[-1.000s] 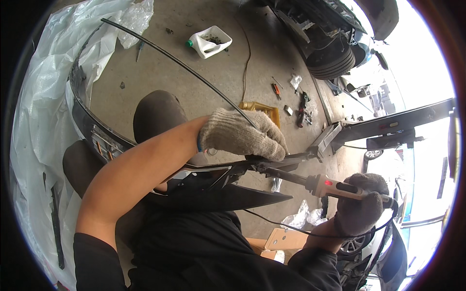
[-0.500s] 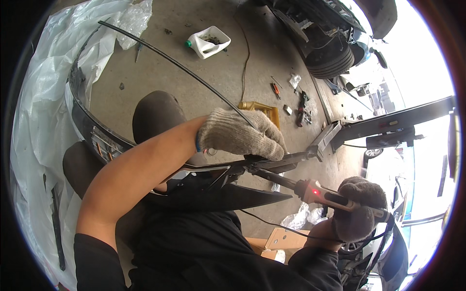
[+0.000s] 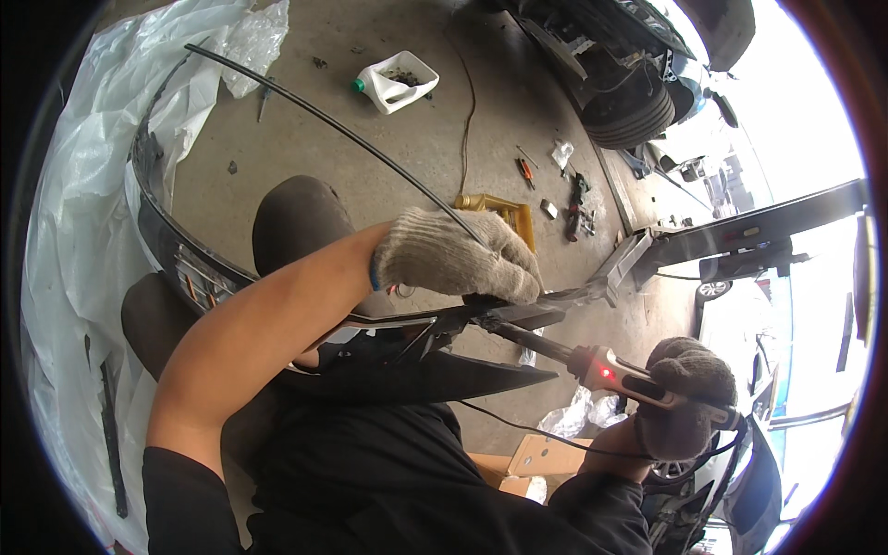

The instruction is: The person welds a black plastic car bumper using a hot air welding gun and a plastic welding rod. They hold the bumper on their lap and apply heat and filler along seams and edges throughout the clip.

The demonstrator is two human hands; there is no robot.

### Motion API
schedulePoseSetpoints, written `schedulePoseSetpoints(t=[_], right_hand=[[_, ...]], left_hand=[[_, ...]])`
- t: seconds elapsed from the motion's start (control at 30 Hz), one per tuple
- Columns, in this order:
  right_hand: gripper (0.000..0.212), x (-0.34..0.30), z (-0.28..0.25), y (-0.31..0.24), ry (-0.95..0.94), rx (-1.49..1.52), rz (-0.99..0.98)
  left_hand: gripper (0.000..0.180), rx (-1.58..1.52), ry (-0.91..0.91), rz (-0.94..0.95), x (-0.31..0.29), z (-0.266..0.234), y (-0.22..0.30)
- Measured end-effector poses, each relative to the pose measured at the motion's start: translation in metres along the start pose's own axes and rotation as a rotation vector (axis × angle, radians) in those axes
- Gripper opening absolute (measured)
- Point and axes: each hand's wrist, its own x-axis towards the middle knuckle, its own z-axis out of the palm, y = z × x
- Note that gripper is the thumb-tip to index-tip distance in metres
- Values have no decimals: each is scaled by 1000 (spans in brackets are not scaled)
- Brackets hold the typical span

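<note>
My left hand [image 3: 453, 257], in a grey-beige knit glove, is closed around a long thin black rod [image 3: 324, 118] that runs up to the far left. Its fingertips are bent down over the edge of a black curved car bumper [image 3: 190, 242] lying across my legs. My right hand [image 3: 686, 398], gloved too, grips a hot air gun [image 3: 615, 373] with a pale body, a lit red light and a dark cord. The gun's metal barrel points left, its tip close to the bumper just below my left fingers. The exact contact spot is hidden by the glove.
Plastic sheeting [image 3: 79, 231] covers the left side. A cut white jug [image 3: 400, 81], a yellow container [image 3: 520, 215], orange-handled pliers [image 3: 525, 170] and other tools lie on the floor. A car wheel [image 3: 634, 116] stands far right, a grey lift arm [image 3: 758, 227] nearer, and a cardboard box [image 3: 536, 458] below.
My left hand has shifted very slightly left with the rod. The hot air gun has tipped a little, its body slightly lower. The bumper stays where it was.
</note>
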Motion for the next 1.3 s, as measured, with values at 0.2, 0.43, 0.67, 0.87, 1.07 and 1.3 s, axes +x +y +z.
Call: schedulePoseSetpoints(t=[0.2, 0.43, 0.67, 0.87, 1.07, 1.3], right_hand=[[24, -3, -20, 0, -206, -136, -92], [31, -11, -31, 6, -143, -67, 10], [20, -8, -29, 7, -195, -39, -78], [17, -22, -38, 11, -81, -65, -56], [25, -22, -28, 26, -144, -133, -230], [30, 2, -35, 3, -370, -85, -306]], left_hand=[[34, -10, -14, 24, 6, -1, -6], [34, 27, 5, 17, 1, -1, 1], [34, 11, 1, 57, 4, -2, -3], [34, 50, 30, 8, 4, -1, 1], [37, 105, 26, 7, 5, -3, 1], [37, 50, 3, 47, 10, -3, -5]])
